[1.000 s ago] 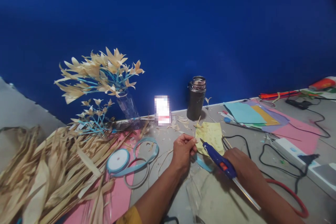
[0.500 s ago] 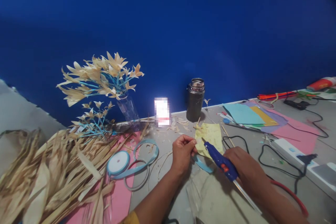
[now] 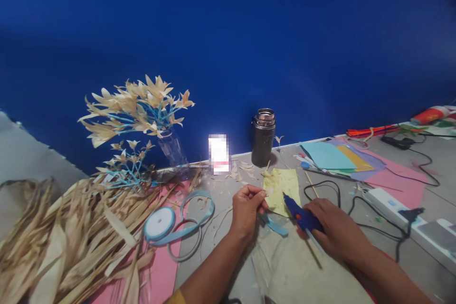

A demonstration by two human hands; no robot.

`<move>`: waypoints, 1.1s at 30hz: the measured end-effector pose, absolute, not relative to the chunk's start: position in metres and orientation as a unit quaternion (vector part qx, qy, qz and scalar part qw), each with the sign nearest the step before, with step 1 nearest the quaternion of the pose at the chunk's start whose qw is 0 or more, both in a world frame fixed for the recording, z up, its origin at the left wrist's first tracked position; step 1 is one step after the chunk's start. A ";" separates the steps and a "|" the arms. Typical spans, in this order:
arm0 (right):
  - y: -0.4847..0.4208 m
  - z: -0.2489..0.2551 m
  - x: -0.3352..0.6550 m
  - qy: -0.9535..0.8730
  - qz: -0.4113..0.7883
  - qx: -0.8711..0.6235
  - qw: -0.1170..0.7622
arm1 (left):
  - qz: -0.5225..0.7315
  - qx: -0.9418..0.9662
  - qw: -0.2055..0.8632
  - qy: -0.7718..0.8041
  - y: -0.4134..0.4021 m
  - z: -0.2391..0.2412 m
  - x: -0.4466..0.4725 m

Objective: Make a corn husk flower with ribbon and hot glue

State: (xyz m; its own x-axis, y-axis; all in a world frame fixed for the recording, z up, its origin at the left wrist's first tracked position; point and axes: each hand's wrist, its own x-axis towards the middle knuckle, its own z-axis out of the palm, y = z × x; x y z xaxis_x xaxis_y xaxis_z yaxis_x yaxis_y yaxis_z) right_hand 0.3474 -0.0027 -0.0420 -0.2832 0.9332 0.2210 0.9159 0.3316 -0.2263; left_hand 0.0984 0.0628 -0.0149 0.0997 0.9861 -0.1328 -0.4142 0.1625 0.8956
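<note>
My right hand (image 3: 322, 223) is closed around a blue hot glue gun (image 3: 302, 216), whose tip points up and left over a yellow sheet of paper (image 3: 287, 190). A clear glue stick juts from the gun's rear. At the left edge of that sheet, my left hand (image 3: 248, 206) is pinched, thumb against fingers; whatever is between the fingertips is too small to make out. Just below the hand lies a short piece of light blue ribbon (image 3: 275, 226). Pale bits rest on the sheet's upper left corner.
Dried husks (image 3: 81, 237) heap at left, beside a ribbon spool (image 3: 159, 224) and a tape ring (image 3: 185, 257). Behind stand a vase (image 3: 173, 152) of husk flowers, a blurred bright screen (image 3: 218, 153) and an open flask (image 3: 263, 138). Coloured paper (image 3: 335, 155), cables and a power strip (image 3: 388, 204) lie at right.
The glue gun has drawn back to the right, its tip away from my left fingertips, and has turned. My left hand keeps its pinch in nearly the same place.
</note>
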 end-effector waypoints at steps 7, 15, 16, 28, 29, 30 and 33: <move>-0.005 -0.003 0.330 -0.816 -0.060 -0.505 0.277 | 0.539 0.332 0.651 0.419 0.057 -0.006 0.101; 0.011 0.027 0.262 -0.815 -0.227 -0.457 0.274 | 0.517 0.338 0.664 0.422 0.046 0.000 0.105; 0.013 0.028 0.261 -0.816 -0.225 -0.457 0.273 | 0.515 0.340 0.665 0.421 0.045 0.001 0.105; 0.015 0.025 0.270 -0.689 0.049 -0.535 0.486 | 0.512 0.342 0.669 0.417 0.042 0.012 0.102; 0.015 0.025 0.270 -0.644 0.124 -0.555 0.511 | 0.504 0.337 0.674 0.422 0.042 0.013 0.102; 0.016 0.025 0.270 -0.593 0.201 -0.572 0.530 | 0.491 0.329 0.684 0.427 0.041 0.013 0.103; 0.018 0.024 0.266 -0.451 0.375 -0.583 0.563 | 0.455 0.298 0.721 0.430 0.040 0.012 0.105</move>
State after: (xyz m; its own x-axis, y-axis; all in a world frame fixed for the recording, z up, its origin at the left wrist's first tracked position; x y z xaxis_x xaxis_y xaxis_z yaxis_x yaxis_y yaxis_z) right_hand 0.2663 0.0180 0.0238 0.3118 0.9475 0.0702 0.1032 0.0397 -0.9939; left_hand 0.1054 0.0402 0.0120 0.2160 0.9123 -0.3479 -0.4000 0.4077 0.8209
